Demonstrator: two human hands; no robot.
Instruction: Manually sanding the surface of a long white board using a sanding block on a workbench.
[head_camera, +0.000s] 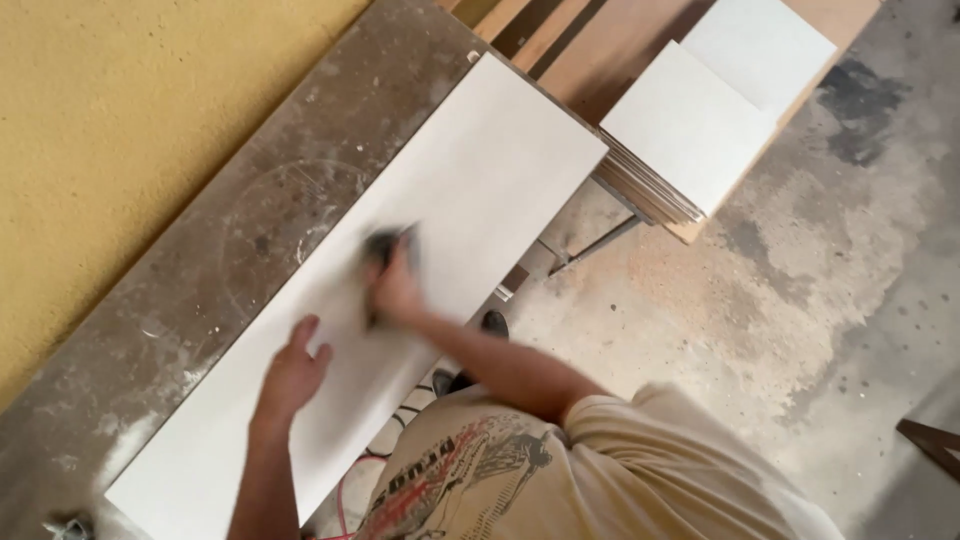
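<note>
White board (470, 190) on a dusty grey-brown bench (250, 220); mustard-yellow wall (120, 120).

Most of the long white board (400, 290) is bare, so plenty of room to slide along it both ways. Only things on it: left hand (293, 372) flat near the lower end, right hand (393, 285) w/ a dark block (385, 248) mid-board. Yellow wall (120, 130) closes off the far side. Stack of white panels (690, 130) sits just past the top end.
</note>
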